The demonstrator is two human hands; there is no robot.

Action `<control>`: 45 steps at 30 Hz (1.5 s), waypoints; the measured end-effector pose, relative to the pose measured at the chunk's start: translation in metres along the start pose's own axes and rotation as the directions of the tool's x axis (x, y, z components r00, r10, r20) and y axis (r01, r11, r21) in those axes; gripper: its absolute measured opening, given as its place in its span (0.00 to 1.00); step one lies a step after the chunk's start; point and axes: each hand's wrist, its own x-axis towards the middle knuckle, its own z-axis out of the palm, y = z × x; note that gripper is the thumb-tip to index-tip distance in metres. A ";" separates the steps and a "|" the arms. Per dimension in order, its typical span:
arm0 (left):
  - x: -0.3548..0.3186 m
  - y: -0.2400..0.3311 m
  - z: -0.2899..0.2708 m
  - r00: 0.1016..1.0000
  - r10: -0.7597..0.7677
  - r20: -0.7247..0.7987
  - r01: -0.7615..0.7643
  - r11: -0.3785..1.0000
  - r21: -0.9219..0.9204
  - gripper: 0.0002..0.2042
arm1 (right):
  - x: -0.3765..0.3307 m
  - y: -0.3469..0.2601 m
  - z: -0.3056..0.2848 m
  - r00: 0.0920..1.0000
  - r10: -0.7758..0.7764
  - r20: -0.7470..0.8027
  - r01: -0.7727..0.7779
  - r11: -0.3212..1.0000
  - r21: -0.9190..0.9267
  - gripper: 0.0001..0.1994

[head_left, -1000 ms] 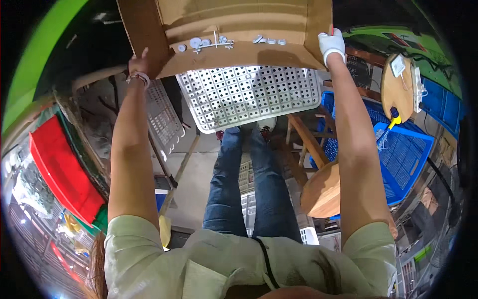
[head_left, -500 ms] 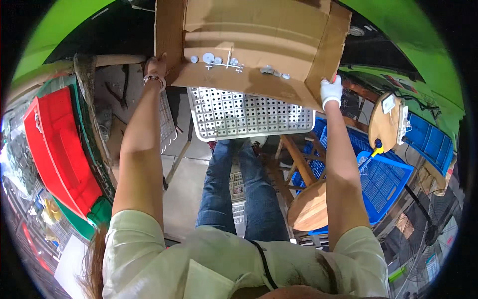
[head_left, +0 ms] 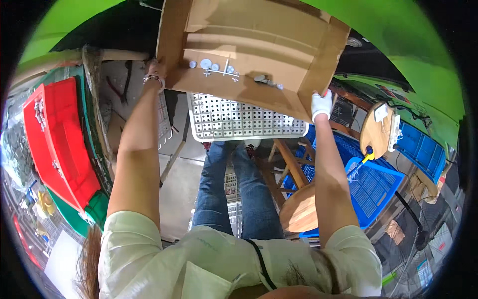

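Out in front of me I hold a wide brown cardboard box [head_left: 254, 42], tilted so that I look into its inside. My left hand [head_left: 155, 70], with a beaded bracelet at the wrist, grips the box's left side near the lower corner. My right hand [head_left: 321, 104], in a white glove, is closed on the lower right corner. Along the box's lower side lie several small grey-white plastic parts [head_left: 214, 67], discs and a thin branching strip. Another little cluster of pale parts [head_left: 268, 80] lies farther right. Under the box, partly covered by it, is a white perforated basket [head_left: 244, 119].
A red tray [head_left: 62, 144] over a green one [head_left: 98, 207] stands at my left. At my right are a round wooden stool [head_left: 298, 209], a blue basket [head_left: 373, 187], and a wooden board [head_left: 376, 132] with a yellow-and-blue tool [head_left: 368, 154] by it.
The box has tipped, its right side coming lower and slightly left along with my right hand. The small parts inside have shifted slightly left in view. Both hands keep their hold.
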 end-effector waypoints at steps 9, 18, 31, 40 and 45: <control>-0.105 0.136 -0.065 0.997 -0.063 0.044 0.046 0.947 0.318 0.22 | 0.034 0.048 -0.036 0.988 -0.030 0.153 0.005 0.986 0.167 0.18; -0.031 -0.008 -0.055 0.990 -0.125 0.068 0.104 0.961 0.255 0.21 | -0.032 -0.026 0.012 0.990 -0.023 0.140 -0.005 0.981 0.195 0.17; -0.101 0.066 -0.083 0.997 -0.007 0.075 -0.007 0.983 0.182 0.16 | -0.040 -0.006 -0.003 0.987 -0.032 0.155 -0.013 0.960 0.281 0.22; -0.157 0.105 -0.096 0.994 -0.104 -0.021 0.106 0.972 0.209 0.13 | -0.021 0.022 -0.028 0.975 0.012 0.223 -0.061 0.976 0.211 0.22; -0.134 0.092 -0.112 0.994 -0.105 0.034 0.105 0.994 -0.002 0.15 | -0.056 0.036 -0.003 0.984 -0.016 0.179 -0.057 0.916 0.397 0.24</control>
